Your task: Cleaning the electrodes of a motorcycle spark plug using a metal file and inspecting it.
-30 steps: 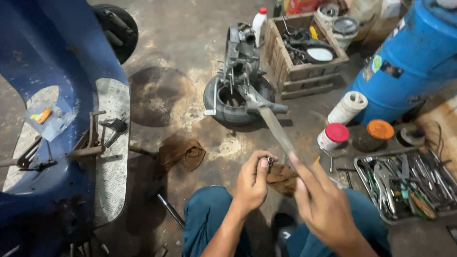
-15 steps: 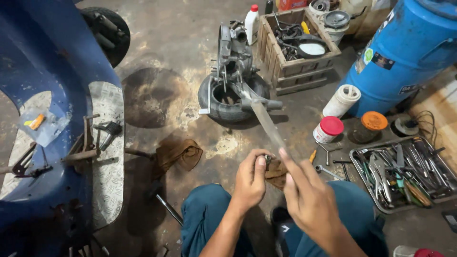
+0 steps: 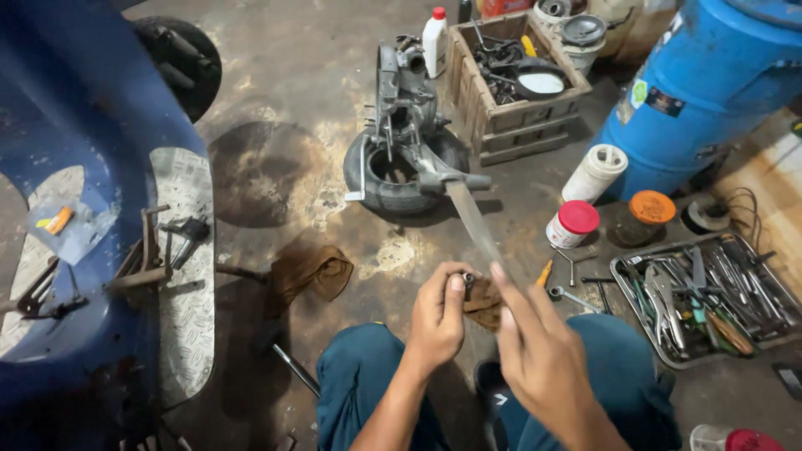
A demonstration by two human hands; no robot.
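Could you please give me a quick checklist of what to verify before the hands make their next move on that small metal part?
1. Left hand pinches the small metal part at its fingertips: ok.
2. Right hand free, fingers open, beside the part: ok.
3. Brown rag under the part to catch a drop: ok.
4. Long metal bar points from the engine on the tyre toward the hands, close to the fingers: not ok.
5. Tool tray lies to the right near the knee: ok.
6. Whether the part is clean or undamaged: cannot tell.

Stained concrete floor [image 3: 284, 92], tool tray [image 3: 635, 334], tyre [image 3: 376, 188]
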